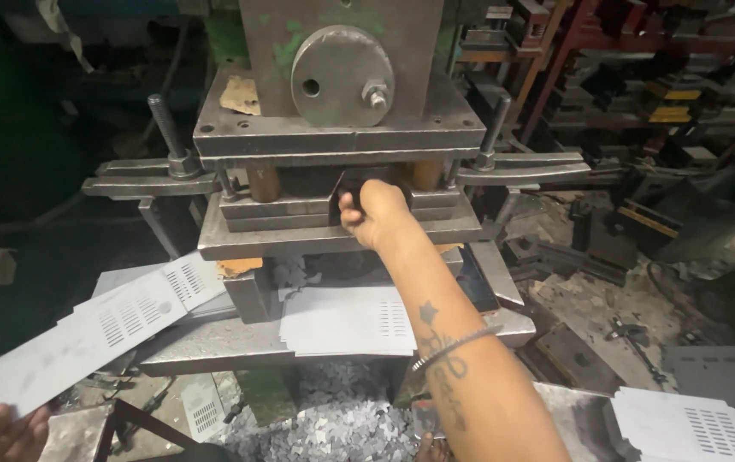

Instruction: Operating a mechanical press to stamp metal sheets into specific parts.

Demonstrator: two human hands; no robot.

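Right hand (373,214) inside press die (333,224), perhaps gripping something; left hand (4,432) on slotted sheet (102,329).

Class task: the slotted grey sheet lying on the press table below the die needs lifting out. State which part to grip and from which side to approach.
Grip the slotted sheet by its near edge, which overhangs the press table, coming from the operator's side. It lies flat, so only that free edge can be pinched top and bottom; its far end lies under the die block, where the right hand is reaching.

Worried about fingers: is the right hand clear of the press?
No. The right hand reaches into the gap of the press die.
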